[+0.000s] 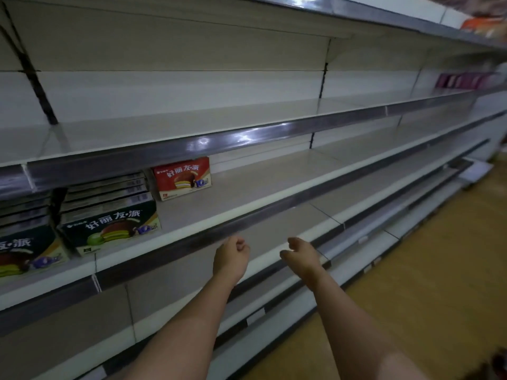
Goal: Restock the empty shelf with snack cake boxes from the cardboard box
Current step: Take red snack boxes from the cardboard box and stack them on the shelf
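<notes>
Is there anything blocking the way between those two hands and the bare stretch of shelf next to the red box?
Nothing visible does. The left hand and right hand hover, holding nothing, just in front of the shelf. The stretch right of the red box lies bare.
</notes>
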